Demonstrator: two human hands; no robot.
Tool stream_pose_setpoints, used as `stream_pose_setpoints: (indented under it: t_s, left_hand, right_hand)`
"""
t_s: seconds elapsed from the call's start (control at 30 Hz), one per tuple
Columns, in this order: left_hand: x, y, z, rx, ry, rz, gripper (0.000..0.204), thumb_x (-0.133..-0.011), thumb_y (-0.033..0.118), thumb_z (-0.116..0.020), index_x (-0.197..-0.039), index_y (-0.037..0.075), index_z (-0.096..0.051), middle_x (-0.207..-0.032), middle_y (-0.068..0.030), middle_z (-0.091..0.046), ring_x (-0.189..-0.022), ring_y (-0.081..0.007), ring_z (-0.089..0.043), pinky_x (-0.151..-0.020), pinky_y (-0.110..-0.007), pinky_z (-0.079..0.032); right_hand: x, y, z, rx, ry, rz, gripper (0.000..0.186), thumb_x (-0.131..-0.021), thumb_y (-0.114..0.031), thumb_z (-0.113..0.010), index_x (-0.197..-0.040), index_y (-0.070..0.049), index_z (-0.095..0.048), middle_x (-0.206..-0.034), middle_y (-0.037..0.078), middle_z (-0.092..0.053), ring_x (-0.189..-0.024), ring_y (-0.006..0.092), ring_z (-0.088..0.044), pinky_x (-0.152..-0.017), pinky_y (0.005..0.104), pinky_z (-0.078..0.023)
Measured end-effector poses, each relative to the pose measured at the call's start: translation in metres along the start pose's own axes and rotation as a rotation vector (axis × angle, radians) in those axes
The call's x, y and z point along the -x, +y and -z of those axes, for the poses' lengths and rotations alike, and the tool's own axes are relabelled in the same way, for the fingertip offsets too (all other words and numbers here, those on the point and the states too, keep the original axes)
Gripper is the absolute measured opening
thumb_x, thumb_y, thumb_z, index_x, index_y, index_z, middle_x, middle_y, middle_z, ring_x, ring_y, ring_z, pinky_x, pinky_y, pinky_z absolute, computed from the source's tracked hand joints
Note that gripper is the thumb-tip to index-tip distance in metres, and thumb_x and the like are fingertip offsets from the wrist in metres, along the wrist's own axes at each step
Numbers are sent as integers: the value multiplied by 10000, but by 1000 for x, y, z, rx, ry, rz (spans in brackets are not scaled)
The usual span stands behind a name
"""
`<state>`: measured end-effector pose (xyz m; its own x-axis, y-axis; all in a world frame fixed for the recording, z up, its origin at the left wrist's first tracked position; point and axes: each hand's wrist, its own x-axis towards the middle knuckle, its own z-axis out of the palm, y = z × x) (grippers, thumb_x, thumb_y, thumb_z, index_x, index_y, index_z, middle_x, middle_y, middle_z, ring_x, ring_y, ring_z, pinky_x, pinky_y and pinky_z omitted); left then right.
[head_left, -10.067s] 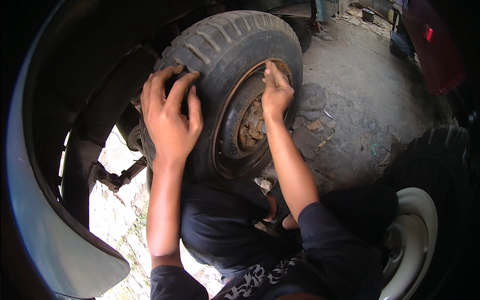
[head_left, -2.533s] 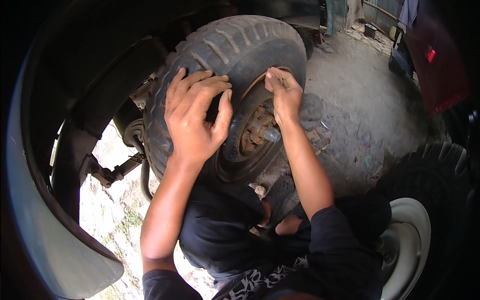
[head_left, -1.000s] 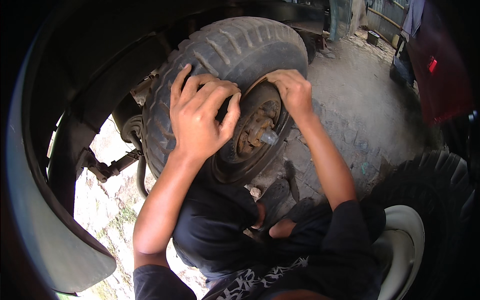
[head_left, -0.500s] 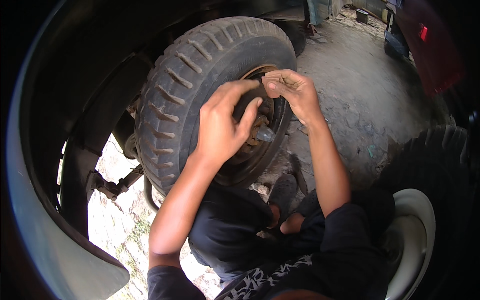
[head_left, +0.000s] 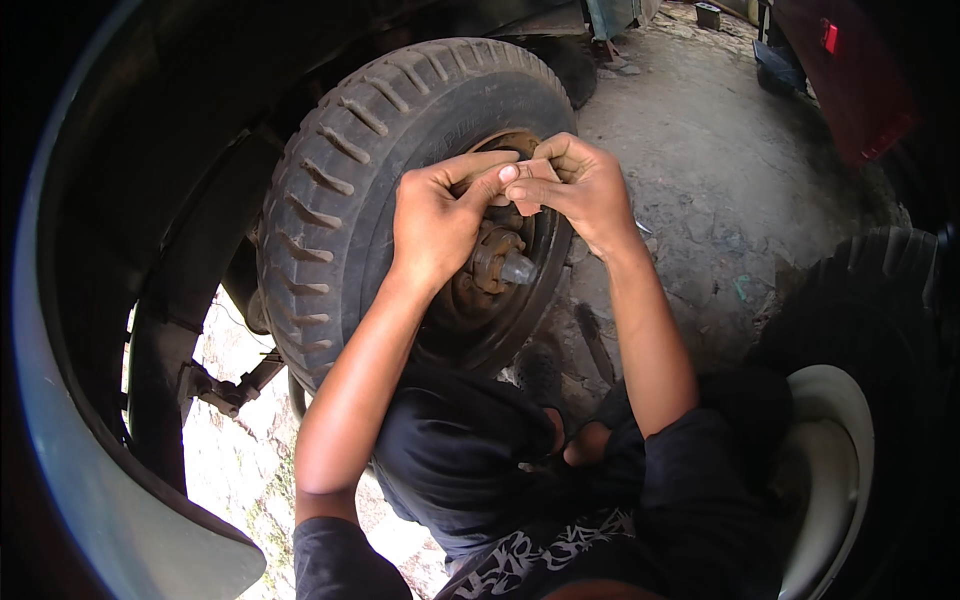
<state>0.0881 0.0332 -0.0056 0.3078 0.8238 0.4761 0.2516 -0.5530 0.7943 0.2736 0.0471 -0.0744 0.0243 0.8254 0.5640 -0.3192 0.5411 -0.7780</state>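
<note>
Both hands meet over rusty hub (head_left: 490, 265) | left hand (head_left: 435, 225) and right hand (head_left: 585, 185) fingertips pinched together on small pale piece (head_left: 528, 172) | piece sits above the hub's stub axle (head_left: 517, 268), equally near both | tyre (head_left: 350, 190) upright

Two bare hands in shot, the left hand (head_left: 435, 225) and the right hand (head_left: 580, 185), both without gloves, rings or a watch, fingernails short and pale at the tips. Forearms are uncovered right down to above the elbow. There the short black fabric sleeves (head_left: 335, 560) begin, plain on the left arm, a wider fold on the right. Below the sleeves, the black garment with a white scribbled print (head_left: 545, 560) shows at the bottom edge (the pattern is too cropped to make out). Dark black trousers (head_left: 450, 470) cover the bent knees above that print.
</note>
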Motion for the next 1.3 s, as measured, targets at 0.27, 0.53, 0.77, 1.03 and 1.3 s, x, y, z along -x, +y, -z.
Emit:
stream_pose_setpoints:
  t_s: [0.27,0.53,0.77,1.03,1.3]
  left_hand:
    - [-33,-7,-21,-164,-1,-62,178,-1043,97,-727,-1151,21,-847,-1023,-127,-853,-892,-137,-794,-830,-292,-613]
    - [-25,-32,-21,214,-34,112,228,-1040,106,-759,-1197,-51,-808,-1052,-128,-835,-935,-144,-781,-875,-281,-615]
    - [-14,-42,-12,124,-38,90,159,-988,91,-827,-1089,-31,-825,-970,-104,-838,-883,-123,-777,-829,-281,-619]
    - [-3,-10,-2,-168,66,-196,110,-937,29,-820,-1038,26,-865,-939,-119,-852,-847,-122,-801,-792,-286,-622]
    - [-4,31,56,-797,274,-685,148,-898,182,-879,-987,64,-865,-928,-112,-825,-895,-295,-761,-819,-399,-612]
  right_hand:
    - [-4,-6,20,108,-1,92,330,-913,-51,-892,-1164,5,-687,-986,67,-760,-940,151,-745,-849,310,-620]
    - [-3,-4,20,173,4,-110,357,-865,-57,-930,-1152,1,-726,-1044,58,-767,-998,142,-744,-881,315,-627]
    - [-2,12,15,166,-81,-195,407,-824,-106,-970,-1147,8,-750,-1002,50,-779,-928,127,-727,-837,298,-604]
    - [0,7,1,-43,-135,-182,348,-879,-182,-943,-1109,-31,-730,-898,21,-749,-788,94,-680,-709,265,-525]
    - [14,46,-53,-290,9,-291,256,-978,-142,-838,-1195,-28,-763,-981,-3,-760,-862,86,-676,-720,245,-469]
